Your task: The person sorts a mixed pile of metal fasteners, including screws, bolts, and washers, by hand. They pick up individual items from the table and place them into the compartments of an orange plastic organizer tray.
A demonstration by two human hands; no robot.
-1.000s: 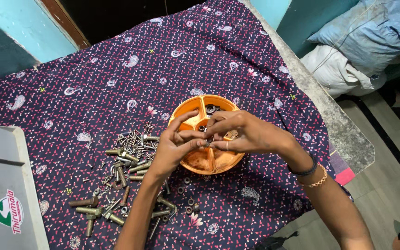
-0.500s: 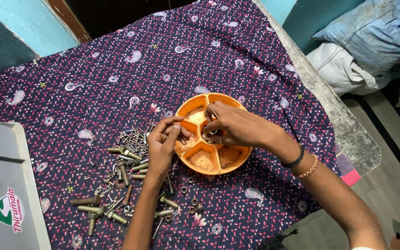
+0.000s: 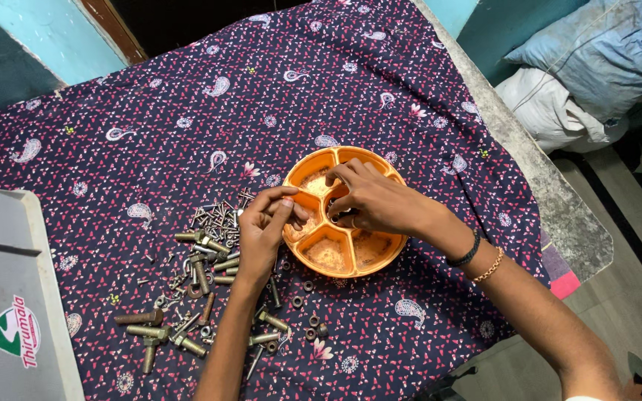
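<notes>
An orange round tray (image 3: 342,270) with wedge compartments and a centre cup sits on the patterned cloth. My right hand (image 3: 377,202) lies over its middle, with the fingertips curled down at the centre cup. My left hand (image 3: 267,226) is at the tray's left rim. Its thumb and fingers are pinched together, and what is between them is hidden. A pile of bolts and screws (image 3: 203,261) lies just left of my left wrist. A few loose nuts (image 3: 307,286) lie in front of the tray.
A dark purple cloth with a paisley print (image 3: 187,126) covers the table. A grey case (image 3: 9,297) lies at the left edge. The table's bare stone edge (image 3: 559,208) runs down the right side, with cloth bundles (image 3: 588,67) on the floor beyond it.
My hands were joined over the tray's front and have come apart. The right one moved onto the tray's centre, and the left one drew back to the left rim.
</notes>
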